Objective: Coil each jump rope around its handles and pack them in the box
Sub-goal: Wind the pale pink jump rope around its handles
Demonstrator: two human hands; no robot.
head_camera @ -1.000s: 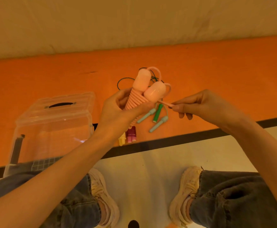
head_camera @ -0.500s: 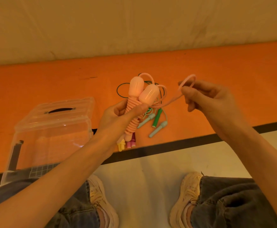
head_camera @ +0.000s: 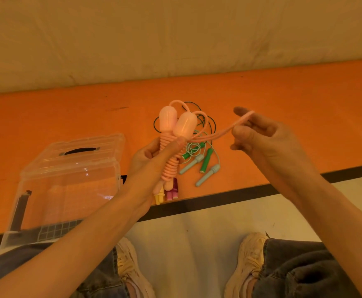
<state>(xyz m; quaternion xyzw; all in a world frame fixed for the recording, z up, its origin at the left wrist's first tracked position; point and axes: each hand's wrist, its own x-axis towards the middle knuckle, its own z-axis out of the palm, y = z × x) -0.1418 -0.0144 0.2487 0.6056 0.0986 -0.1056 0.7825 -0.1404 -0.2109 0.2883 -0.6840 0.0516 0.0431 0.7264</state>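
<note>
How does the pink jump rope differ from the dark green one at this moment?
The pink jump rope is held up by both hands: the left hand grips its paired handles, the right hand pulls its free loop. The dark green jump rope lies untouched on the orange mat. The pink cord is mostly coiled around its handles; the green cord lies loose. Pink handles look thicker, with bulbous tops. Neither is in the box.
</note>
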